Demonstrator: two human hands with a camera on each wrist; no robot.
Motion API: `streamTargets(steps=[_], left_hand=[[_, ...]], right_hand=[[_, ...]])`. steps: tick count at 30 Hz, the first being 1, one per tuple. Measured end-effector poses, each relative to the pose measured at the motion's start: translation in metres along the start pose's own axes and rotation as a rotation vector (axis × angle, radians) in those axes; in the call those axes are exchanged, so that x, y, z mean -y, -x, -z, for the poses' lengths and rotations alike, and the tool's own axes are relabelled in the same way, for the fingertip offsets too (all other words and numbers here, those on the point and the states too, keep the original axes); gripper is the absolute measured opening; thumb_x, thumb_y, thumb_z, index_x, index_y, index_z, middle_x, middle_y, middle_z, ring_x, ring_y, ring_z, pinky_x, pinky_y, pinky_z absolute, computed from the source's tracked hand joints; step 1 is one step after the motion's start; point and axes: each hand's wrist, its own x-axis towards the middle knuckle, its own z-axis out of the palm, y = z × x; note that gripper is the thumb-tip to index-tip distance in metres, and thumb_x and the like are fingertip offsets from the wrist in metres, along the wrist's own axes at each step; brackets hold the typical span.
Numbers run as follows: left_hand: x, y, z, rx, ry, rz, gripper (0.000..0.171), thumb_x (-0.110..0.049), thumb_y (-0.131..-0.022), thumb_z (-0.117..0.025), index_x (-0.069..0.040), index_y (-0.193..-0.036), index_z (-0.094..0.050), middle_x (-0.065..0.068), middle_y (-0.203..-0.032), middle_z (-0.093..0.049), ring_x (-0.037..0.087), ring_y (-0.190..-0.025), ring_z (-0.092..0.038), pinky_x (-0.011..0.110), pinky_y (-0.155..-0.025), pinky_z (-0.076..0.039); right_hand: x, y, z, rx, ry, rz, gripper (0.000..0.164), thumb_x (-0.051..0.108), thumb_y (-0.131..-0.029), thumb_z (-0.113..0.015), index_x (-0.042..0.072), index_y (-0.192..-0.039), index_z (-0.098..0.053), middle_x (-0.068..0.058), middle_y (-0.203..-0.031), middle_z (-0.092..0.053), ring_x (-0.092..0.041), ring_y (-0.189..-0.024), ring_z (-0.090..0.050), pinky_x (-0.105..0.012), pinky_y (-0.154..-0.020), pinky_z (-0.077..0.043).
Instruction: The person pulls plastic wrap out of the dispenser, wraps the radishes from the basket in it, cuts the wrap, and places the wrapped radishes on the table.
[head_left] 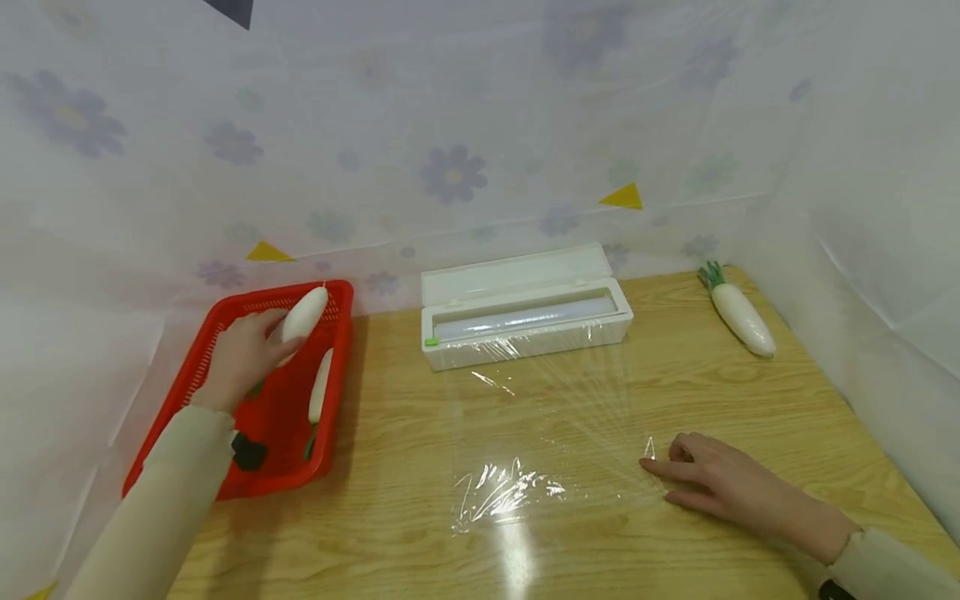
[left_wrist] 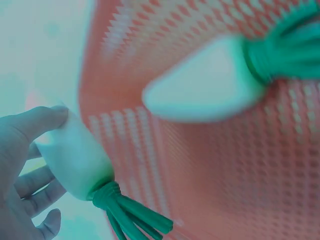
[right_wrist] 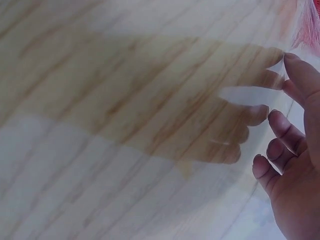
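Note:
In the head view, my left hand (head_left: 243, 354) grips a white radish (head_left: 303, 315) over the red basket. The left wrist view shows this radish (left_wrist: 75, 155) between thumb and fingers, its green stalks pointing down. Another radish (head_left: 321, 387) lies along the basket's right inner side. My right hand (head_left: 723, 483) rests at the right edge of clear plastic wrap (head_left: 510, 492) spread over the table, its fingertips touching the surface. In the right wrist view, the fingers of the right hand (right_wrist: 295, 140) are spread and loosely bent above their reflection.
A white wrap dispenser box (head_left: 525, 329) stands at the back with its lid up and a film roll inside. A further radish (head_left: 741, 318) lies at the back right of the wooden table (head_left: 397, 533). The red basket (head_left: 341, 333) stands left; flowered sheeting surrounds the table.

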Motion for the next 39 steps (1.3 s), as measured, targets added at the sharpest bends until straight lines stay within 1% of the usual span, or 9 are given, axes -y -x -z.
streamTargets(steps=[5, 10, 16, 20, 24, 27, 30, 36, 39], left_hand=[[-0.047, 0.007, 0.01, -0.039, 0.079, -0.026, 0.059, -0.046, -0.085, -0.064, -0.009, -0.13, -0.053, 0.016, -0.119, -0.055, 0.034, -0.1, -0.051, 0.058, -0.083, -0.043], [-0.097, 0.018, 0.018, -0.027, 0.153, -0.081, 0.06, -0.042, -0.084, -0.067, -0.012, -0.134, -0.051, 0.014, -0.119, -0.056, 0.031, -0.102, -0.053, 0.055, -0.082, -0.046], [-0.147, 0.027, 0.01, -0.021, 0.172, -0.184, 0.053, -0.032, -0.081, -0.073, -0.013, -0.126, -0.055, 0.008, -0.114, -0.062, 0.024, -0.094, -0.057, 0.047, -0.079, -0.048], [-0.176, 0.033, -0.005, -0.023, 0.184, -0.258, 0.047, -0.031, -0.078, -0.077, -0.013, -0.116, -0.058, 0.002, -0.107, -0.064, 0.018, -0.087, -0.058, 0.039, -0.075, -0.049], [-0.2, 0.039, -0.028, -0.053, 0.201, -0.391, 0.044, -0.028, -0.075, -0.079, -0.008, -0.111, -0.063, 0.004, -0.102, -0.067, 0.019, -0.083, -0.06, 0.035, -0.071, -0.049], [-0.214, 0.045, -0.047, -0.06, 0.219, -0.459, 0.045, -0.026, -0.074, -0.08, -0.009, -0.112, -0.065, 0.005, -0.102, -0.066, 0.02, -0.085, -0.059, 0.034, -0.072, -0.049], [-0.227, 0.051, -0.067, -0.038, 0.208, -0.489, 0.046, -0.029, -0.075, -0.079, -0.012, -0.116, -0.065, 0.005, -0.103, -0.064, 0.019, -0.087, -0.058, 0.033, -0.074, -0.049], [-0.246, 0.066, -0.104, 0.055, 0.116, -0.507, 0.052, -0.035, -0.078, -0.074, -0.014, -0.123, -0.059, 0.001, -0.113, -0.063, 0.017, -0.101, -0.057, 0.038, -0.092, -0.04], [-0.255, 0.073, -0.122, 0.072, 0.098, -0.525, 0.051, -0.036, -0.079, -0.073, -0.016, -0.123, -0.058, -0.001, -0.116, -0.063, 0.016, -0.105, -0.057, 0.04, -0.094, -0.038]], right_hand=[[0.0, -0.001, 0.001, -0.016, -0.002, 0.018, 0.053, 0.027, -0.072, -0.08, 0.025, -0.122, -0.063, 0.016, -0.092, -0.043, 0.005, -0.076, -0.033, -0.013, -0.064, -0.032], [-0.001, -0.001, 0.001, -0.004, -0.01, 0.018, 0.053, 0.028, -0.073, -0.079, 0.024, -0.124, -0.063, 0.016, -0.092, -0.043, 0.005, -0.076, -0.032, -0.014, -0.063, -0.032], [-0.001, -0.003, 0.001, 0.009, -0.015, 0.009, 0.052, 0.028, -0.075, -0.078, 0.025, -0.124, -0.062, 0.016, -0.091, -0.042, 0.005, -0.075, -0.032, -0.014, -0.063, -0.033], [-0.002, -0.002, 0.0, 0.011, -0.014, 0.009, 0.051, 0.028, -0.075, -0.078, 0.025, -0.124, -0.063, 0.017, -0.091, -0.042, 0.005, -0.075, -0.032, -0.014, -0.062, -0.033], [-0.004, -0.001, -0.001, 0.007, -0.005, 0.016, 0.052, 0.029, -0.074, -0.079, 0.026, -0.124, -0.063, 0.017, -0.09, -0.042, 0.006, -0.075, -0.032, -0.014, -0.062, -0.033], [-0.005, -0.001, -0.004, 0.004, -0.006, 0.022, 0.053, 0.029, -0.074, -0.079, 0.026, -0.124, -0.062, 0.017, -0.09, -0.042, 0.006, -0.075, -0.032, -0.014, -0.062, -0.033], [-0.005, -0.001, -0.005, -0.002, -0.008, 0.029, 0.053, 0.029, -0.074, -0.079, 0.025, -0.124, -0.062, 0.017, -0.091, -0.042, 0.005, -0.075, -0.032, -0.014, -0.061, -0.032], [-0.003, -0.003, -0.004, 0.02, -0.006, 0.014, 0.052, 0.028, -0.076, -0.078, 0.024, -0.125, -0.061, 0.017, -0.091, -0.043, 0.005, -0.074, -0.032, -0.014, -0.061, -0.033], [-0.002, -0.002, -0.003, 0.029, -0.004, 0.006, 0.052, 0.027, -0.076, -0.077, 0.023, -0.125, -0.061, 0.017, -0.091, -0.043, 0.005, -0.074, -0.031, -0.014, -0.06, -0.032]])
